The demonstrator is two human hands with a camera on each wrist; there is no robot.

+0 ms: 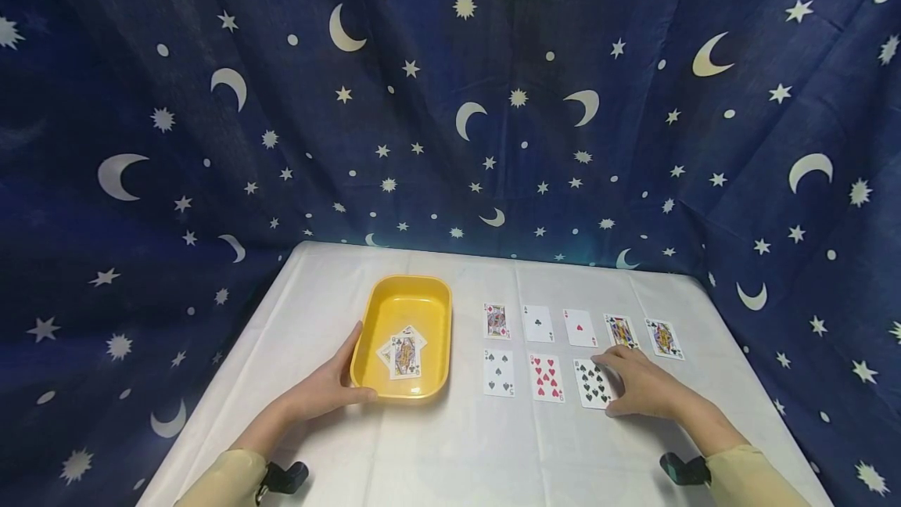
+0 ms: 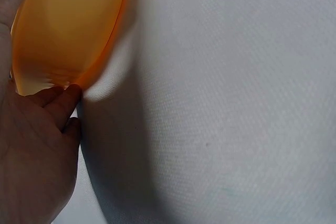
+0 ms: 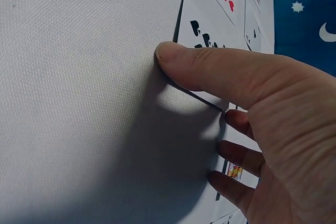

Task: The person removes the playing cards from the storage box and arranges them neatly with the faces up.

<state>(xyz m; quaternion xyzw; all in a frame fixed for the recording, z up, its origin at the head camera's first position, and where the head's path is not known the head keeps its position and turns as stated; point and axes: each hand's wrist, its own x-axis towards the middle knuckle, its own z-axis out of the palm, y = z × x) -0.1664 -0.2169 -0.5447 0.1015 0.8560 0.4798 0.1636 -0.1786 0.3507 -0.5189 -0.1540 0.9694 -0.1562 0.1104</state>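
Observation:
In the head view my left hand [image 1: 329, 382] holds the front left corner of a yellow tray [image 1: 439, 393], thumb at the near edge and fingers along the left side. The left wrist view shows the tray's wall [image 2: 68, 19] against those fingers. A few playing cards [image 1: 405, 357] lie overlapped inside, a face card on top. My right hand [image 1: 644, 386] grips a spade card [image 1: 591, 382] by its edges at the right end of the near row. Seen from the right wrist, the thumb is on that card's [image 3: 191, 24] near edge, which looks slightly raised off the cloth.
Left of the gripped card lie a heart card [image 1: 547, 378] and a five of spades [image 1: 499, 372]. Behind them runs a row of several cards, among them an ace of hearts [image 1: 580, 328] and a face card [image 1: 665, 339]. A white cloth [image 1: 450, 452] covers the table; a star-patterned curtain [image 1: 450, 116] stands behind.

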